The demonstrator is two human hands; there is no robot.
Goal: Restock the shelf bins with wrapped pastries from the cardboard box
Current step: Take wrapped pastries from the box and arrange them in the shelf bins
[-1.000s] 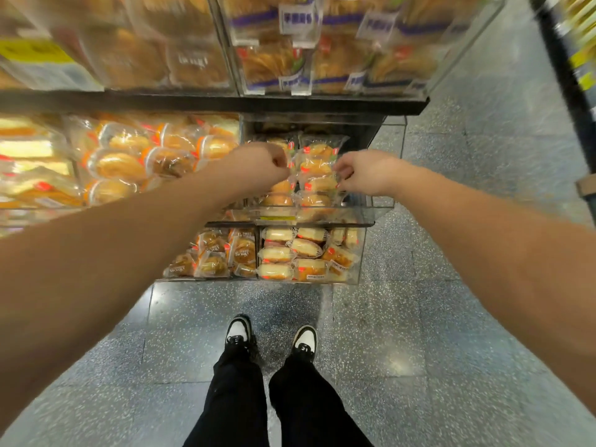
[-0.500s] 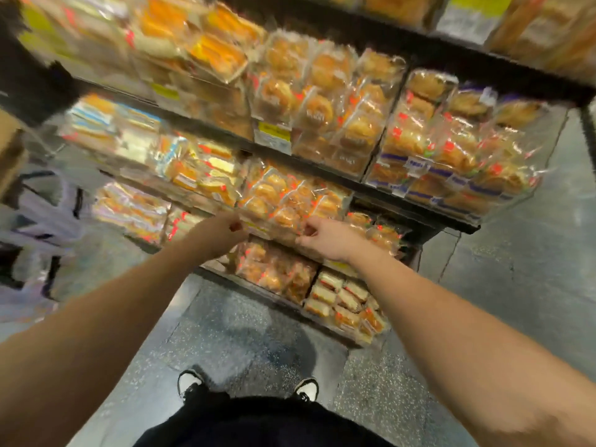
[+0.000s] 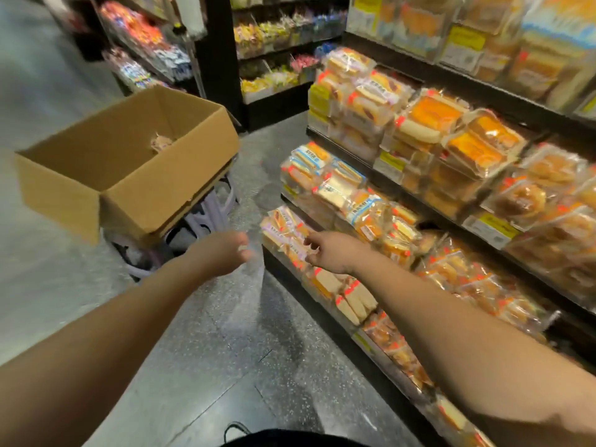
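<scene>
Both hands reach out ahead of us over the speckled floor (image 3: 206, 343); our left hand (image 3: 222, 253) hangs in the open between the cardboard box (image 3: 129, 169) and the shelving, fingers loosely curled around nothing we can see; our right hand (image 3: 329, 253) is just in front of the low shelf bins (image 3: 371, 337), its fingers bent toward the wrapped pastries (image 3: 348, 201) there, and through the blur we cannot tell whether it pinches a wrapper or merely brushes it; the box stands open to our left, propped on a pale lilac plastic stool (image 3: 209, 208), and deep inside it we make out one small wrapped item (image 3: 163, 142) against the far wall; on our right the shelves rise in tiers, each crammed with clear-wrapped pastries bearing red-orange stickers, with yellow price tags (image 3: 392, 162) along the shelf edges; farther back, past a black upright post (image 3: 222, 59), another rack holds brightly coloured packets (image 3: 277, 33); at the bottom edge we see dark trousers (image 3: 283, 438).
</scene>
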